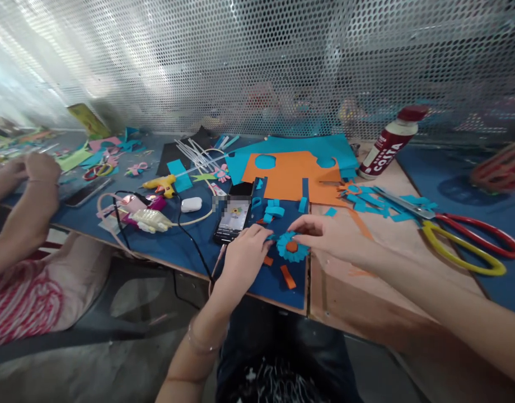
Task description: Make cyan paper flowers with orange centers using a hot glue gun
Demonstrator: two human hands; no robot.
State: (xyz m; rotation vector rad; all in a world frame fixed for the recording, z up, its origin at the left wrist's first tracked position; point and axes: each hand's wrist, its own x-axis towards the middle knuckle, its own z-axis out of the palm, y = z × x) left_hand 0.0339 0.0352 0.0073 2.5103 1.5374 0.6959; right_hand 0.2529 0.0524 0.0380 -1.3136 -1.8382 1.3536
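A blue paper flower [291, 248] with an orange centre lies on the dark blue mat [278, 280] near the table's front edge. My left hand [244, 254] pinches its left petals. My right hand [324, 235] grips its right side, fingers curled over the top. Loose blue paper pieces [273, 211] and an orange strip [288, 276] lie around it. A phone [233, 217] with a lit screen sits just left of my left hand.
Orange sheet [291, 176] over blue sheet [308, 146] lies behind. Large scissors [459, 238] with red and yellow handles rest at right, a Costa bottle [389, 143] behind. A yellow glue gun [160, 184], white earbud case [191, 204] and cables sit left. Another person's arms [26, 196] work far left.
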